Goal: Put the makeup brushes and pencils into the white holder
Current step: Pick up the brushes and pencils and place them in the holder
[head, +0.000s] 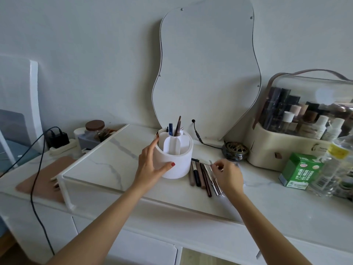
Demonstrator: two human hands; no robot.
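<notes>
The round white holder (179, 165) stands on the marble top, with a blue pencil, a brown pencil and a spoolie upright in its back compartments. My left hand (150, 165) wraps its left side, thumb on the front wall. Just right of the holder, several pencils and brushes (200, 175) lie side by side. My right hand (228, 175) rests over their right end, and its fingertips pinch a thin silver tool (211, 167) from that row.
A wavy mirror (206, 73) leans on the wall behind. A cosmetics case (267, 148), a dark incense burner (236, 151) and a green box (299, 170) crowd the right. A white shelf riser (65, 180), a black cable and jars sit left.
</notes>
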